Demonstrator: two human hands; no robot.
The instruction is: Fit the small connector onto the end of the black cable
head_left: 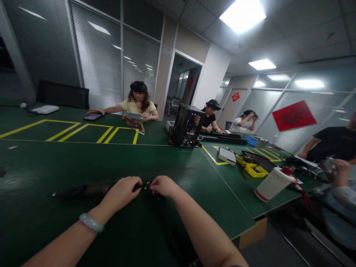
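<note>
- At nine o'clock from my hands, a long dark object [93, 191] lies flat on the green table [50, 167]; its long axis runs roughly nine to three, the tapered end pointing to nine. It looks black with a brownish middle band, too blurred for finer detail.
- My left hand [125, 188], nearer to that object, covers its right end from my view; the fingers curl towards a small black piece, but I cannot tell whether they are closed on it.
- The small black piece [145, 187] sits at three o'clock from my left fingers, directly between both hands, low over the table. It shows pale marks; I cannot tell whether it joins the long object.
- My right hand [163, 186] meets it from three o'clock, thumb and fingertips pinched together on its right end.
- Towards one o'clock, well apart, stands a black computer case [185, 126].
</note>
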